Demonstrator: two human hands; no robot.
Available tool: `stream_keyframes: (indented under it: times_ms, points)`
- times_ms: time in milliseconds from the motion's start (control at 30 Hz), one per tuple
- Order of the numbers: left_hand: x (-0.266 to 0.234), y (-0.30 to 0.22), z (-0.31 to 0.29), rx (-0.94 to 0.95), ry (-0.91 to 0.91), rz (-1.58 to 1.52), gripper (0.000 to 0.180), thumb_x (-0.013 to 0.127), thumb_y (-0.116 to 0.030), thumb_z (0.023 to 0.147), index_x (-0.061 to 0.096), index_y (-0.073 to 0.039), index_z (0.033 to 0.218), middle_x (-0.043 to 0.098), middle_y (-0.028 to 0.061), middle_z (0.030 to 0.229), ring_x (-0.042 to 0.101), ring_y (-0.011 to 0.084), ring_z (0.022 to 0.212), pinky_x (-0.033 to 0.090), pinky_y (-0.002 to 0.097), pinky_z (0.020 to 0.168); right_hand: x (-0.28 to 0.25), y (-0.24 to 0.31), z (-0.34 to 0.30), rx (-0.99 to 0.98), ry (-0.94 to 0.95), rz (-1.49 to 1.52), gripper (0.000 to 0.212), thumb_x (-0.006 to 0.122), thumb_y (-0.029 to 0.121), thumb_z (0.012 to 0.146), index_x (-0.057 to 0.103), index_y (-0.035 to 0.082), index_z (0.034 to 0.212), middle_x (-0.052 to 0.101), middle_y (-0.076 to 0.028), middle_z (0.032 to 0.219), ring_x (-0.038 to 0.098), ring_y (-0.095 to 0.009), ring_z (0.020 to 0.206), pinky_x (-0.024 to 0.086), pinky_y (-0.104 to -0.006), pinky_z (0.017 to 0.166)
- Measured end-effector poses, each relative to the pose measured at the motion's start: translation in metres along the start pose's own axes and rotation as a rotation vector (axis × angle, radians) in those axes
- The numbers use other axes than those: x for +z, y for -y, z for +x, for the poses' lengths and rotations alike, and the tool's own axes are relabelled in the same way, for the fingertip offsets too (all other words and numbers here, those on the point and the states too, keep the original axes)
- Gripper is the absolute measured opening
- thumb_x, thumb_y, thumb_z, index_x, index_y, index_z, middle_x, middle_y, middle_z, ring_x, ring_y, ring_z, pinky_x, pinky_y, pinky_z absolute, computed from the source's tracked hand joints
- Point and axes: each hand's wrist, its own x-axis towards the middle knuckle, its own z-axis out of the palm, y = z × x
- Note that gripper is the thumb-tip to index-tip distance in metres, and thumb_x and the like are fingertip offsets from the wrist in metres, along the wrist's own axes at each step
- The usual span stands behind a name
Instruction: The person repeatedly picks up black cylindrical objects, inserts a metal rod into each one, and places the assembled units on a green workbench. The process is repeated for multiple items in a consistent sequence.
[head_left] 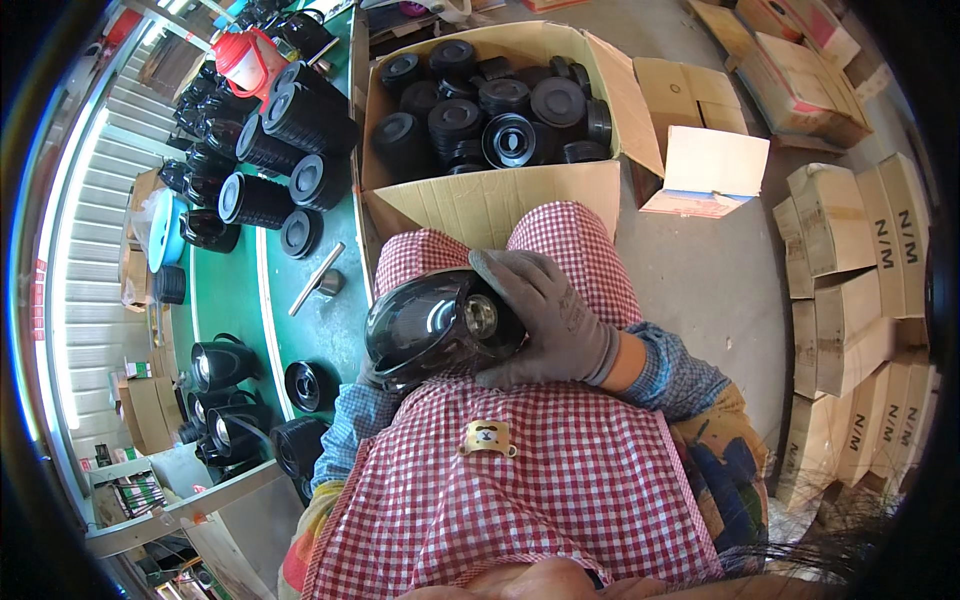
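Observation:
A glossy black rounded housing [415,325] lies tilted over my lap, with a silvery round opening showing on its right side. My right hand [560,320], in a grey glove, grips the housing from the right, thumb and fingers spanning the end around that opening. At the lower left edge of the same housing, only a sliver of my gloved left hand [367,374] shows. The housing hides its fingers. On the green table [325,225] to my left lie a T-shaped metal tool [318,281] and similar black housings with handles [223,363].
Beyond my knees stands an open cardboard box [490,195] filled with round black plastic parts [455,118]. Stacks of ribbed black parts [310,120] and a red jug [247,65] occupy the table's far end. Cardboard cartons [850,330] are piled at right.

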Motion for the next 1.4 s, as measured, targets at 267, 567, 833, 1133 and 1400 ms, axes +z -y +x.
stream_keyframes:
  times_ms: [267, 567, 833, 1133, 1400]
  points:
    - [0.002, 0.003, -0.003, 0.012, -0.006, 0.009, 0.072, 0.050, -0.060, 0.099, 0.053, -0.003, 0.143, 0.064, 0.0160, 0.135, 0.064, 0.0300, 0.119, 0.048, 0.0483, 0.106, 0.003, -0.003, -0.004, -0.037, -0.005, -0.009, 0.129, 0.088, 0.065, 0.059, 0.028, 0.011, 0.159, 0.043, -0.021, 0.151, 0.042, -0.041, 0.137, 0.034, -0.0568, 0.115]
    - [-0.005, -0.005, -0.016, 0.060, -0.073, 0.121, 0.072, 0.054, -0.061, 0.098, 0.054, -0.003, 0.142, 0.066, 0.0147, 0.132, 0.065, 0.0293, 0.117, 0.049, 0.0481, 0.105, 0.011, -0.015, -0.010, -0.151, -0.007, -0.149, 0.121, 0.087, 0.062, 0.062, 0.031, 0.020, 0.159, 0.034, -0.014, 0.159, 0.033, -0.039, 0.145, 0.030, -0.0575, 0.119]
    - [0.094, -0.101, 0.031, 0.290, 0.380, 1.599, 0.039, 0.083, -0.008, 0.077, 0.071, 0.005, 0.112, 0.062, 0.0189, 0.136, 0.065, 0.0293, 0.118, 0.055, 0.0402, 0.098, -0.041, -0.108, 0.001, 0.300, 0.089, 0.160, 0.077, 0.079, 0.039, 0.084, 0.050, 0.012, 0.150, 0.051, -0.019, 0.150, 0.040, -0.037, 0.145, 0.031, -0.0478, 0.121]
    - [0.110, -0.023, 0.115, 0.079, 0.965, 1.977, 0.043, 0.076, -0.039, 0.081, 0.075, 0.000, 0.099, 0.066, 0.0151, 0.125, 0.066, 0.0345, 0.109, 0.054, 0.0419, 0.093, -0.013, -0.294, 0.097, 0.693, 0.052, -0.711, 0.077, 0.060, 0.063, 0.087, 0.052, 0.012, 0.145, 0.057, -0.015, 0.142, 0.059, -0.037, 0.122, 0.048, -0.0491, 0.100]
    - [0.087, -0.036, 0.162, -0.150, 0.759, 1.698, 0.041, 0.062, -0.039, 0.097, 0.075, -0.001, 0.107, 0.073, 0.0162, 0.108, 0.071, 0.0302, 0.096, 0.055, 0.0388, 0.087, 0.012, -0.348, 0.146, 0.880, 0.115, -0.834, 0.058, 0.055, 0.052, 0.093, 0.060, 0.021, 0.141, 0.054, -0.005, 0.150, 0.050, -0.030, 0.135, 0.036, -0.0467, 0.114]
